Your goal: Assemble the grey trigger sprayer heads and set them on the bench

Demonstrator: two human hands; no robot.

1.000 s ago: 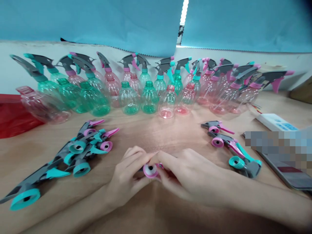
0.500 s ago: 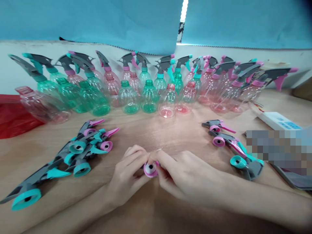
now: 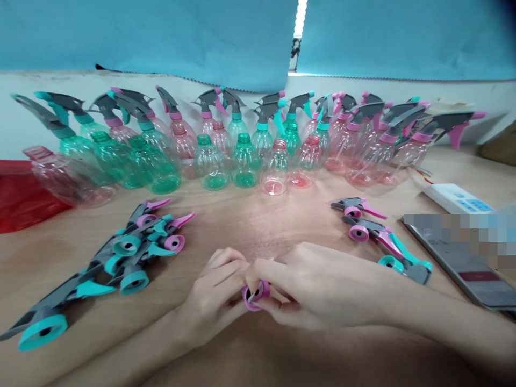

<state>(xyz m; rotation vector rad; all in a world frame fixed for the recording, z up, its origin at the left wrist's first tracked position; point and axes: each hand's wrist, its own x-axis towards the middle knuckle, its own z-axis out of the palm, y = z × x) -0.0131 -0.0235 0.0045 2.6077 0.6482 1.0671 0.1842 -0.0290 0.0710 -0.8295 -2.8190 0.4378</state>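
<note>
Near the front middle of the table, my two hands meet at a spray head, its pink collar point(image 3: 250, 305) facing me. My left hand point(image 3: 212, 298) is closed around the body, hiding most of it. Fingers of my right hand point(image 3: 310, 285) pinch the collar from the right, and one fingertip covers part of its opening. A thin pale edge shows inside the collar; I cannot make out what it is. On the left lies a pile of loose spray heads point(image 3: 133, 282) with turquoise and pink collars. Several more spray heads point(image 3: 358, 233) lie to the right.
A row of green and pink spray bottles point(image 3: 245, 166) stands along the wall, some open-necked, others with spray heads. Far left are a tilted pink bottle point(image 3: 66, 172) and a red bag point(image 3: 28, 196). At right lie a phone point(image 3: 447, 255) and a white power strip point(image 3: 459, 199).
The pink collar has shifted slightly down and right and tilted. My right hand's fingertips have moved over its opening. My left hand keeps its hold.
</note>
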